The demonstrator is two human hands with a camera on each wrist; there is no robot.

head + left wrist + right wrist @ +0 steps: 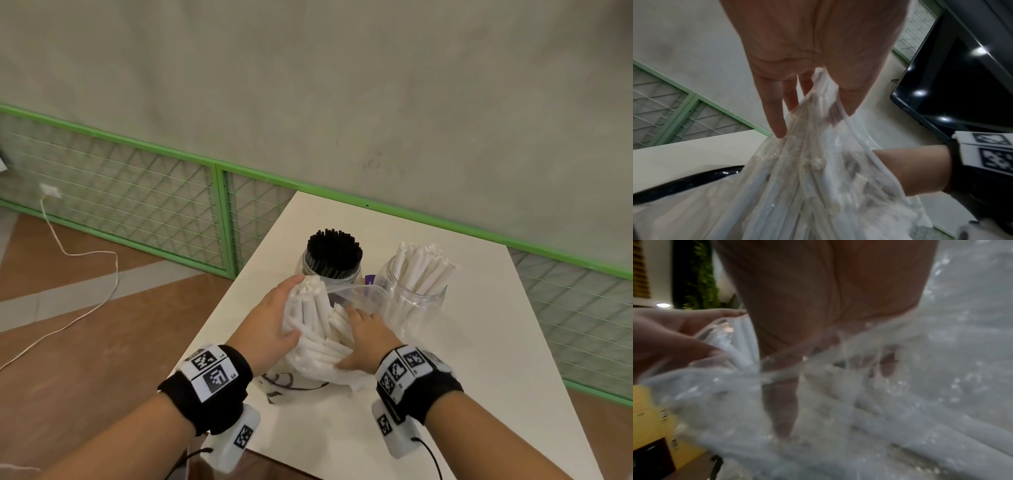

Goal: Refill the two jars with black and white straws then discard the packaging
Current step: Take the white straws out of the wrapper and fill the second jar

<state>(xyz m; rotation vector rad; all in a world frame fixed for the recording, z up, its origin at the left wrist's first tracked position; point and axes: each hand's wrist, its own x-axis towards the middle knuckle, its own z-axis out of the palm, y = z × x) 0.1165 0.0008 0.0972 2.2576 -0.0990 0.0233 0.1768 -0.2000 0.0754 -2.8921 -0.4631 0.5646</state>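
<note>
On the white table (479, 342) stand two clear jars. The left jar (334, 260) is packed with black straws; the right jar (416, 291) holds white wrapped straws with room left. In front of them a clear plastic bag (359, 294) of white straws (311, 308) stands tilted. My left hand (274, 318) grips the bag's left side, fingers along it and thumb below. My right hand (368, 339) reaches into the bag's mouth and clasps straws inside. Through the plastic (941, 369) the right hand's fingers (888, 361) show blurred. The left hand (797, 48) lies on the bag (818, 178).
A green-framed mesh fence (219, 205) runs along the wall behind the table. A white cable (85, 308) trails over the brown floor at left. The table's left edge is close to my left wrist. A dark screen (951, 73) shows in the left wrist view.
</note>
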